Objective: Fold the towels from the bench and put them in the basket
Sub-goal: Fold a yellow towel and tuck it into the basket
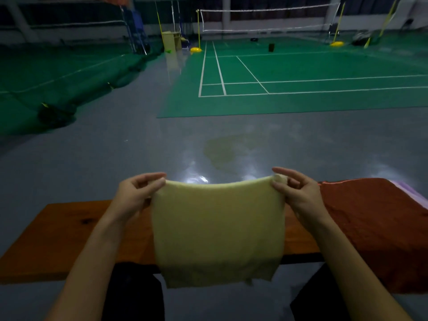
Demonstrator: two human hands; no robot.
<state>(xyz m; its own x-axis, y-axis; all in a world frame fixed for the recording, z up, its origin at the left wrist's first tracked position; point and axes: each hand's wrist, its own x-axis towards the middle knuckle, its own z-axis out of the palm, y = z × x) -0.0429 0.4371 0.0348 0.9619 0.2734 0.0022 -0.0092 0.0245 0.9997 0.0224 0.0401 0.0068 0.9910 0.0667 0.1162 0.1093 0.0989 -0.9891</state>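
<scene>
While the left hand (pixel 136 193) pinches one top corner of a pale yellow towel (pixel 217 230) between thumb and fingers, the right hand (pixel 294 191) pinches the opposite top corner, a small wad of cloth bunched in its fingertips. Held up between them, the towel hangs flat in front of the person, its upper edge sagging slightly and its lower edge dropping past the near edge of the wooden bench (pixel 69 237). To the right, a rust-red towel (pixel 375 225) lies spread over the bench, with a strip of lilac cloth (pixel 410 193) showing at its far side. Beyond the bench lie grey floor and a green badminton court (pixel 301 72) with a net (pixel 268 19)
</scene>
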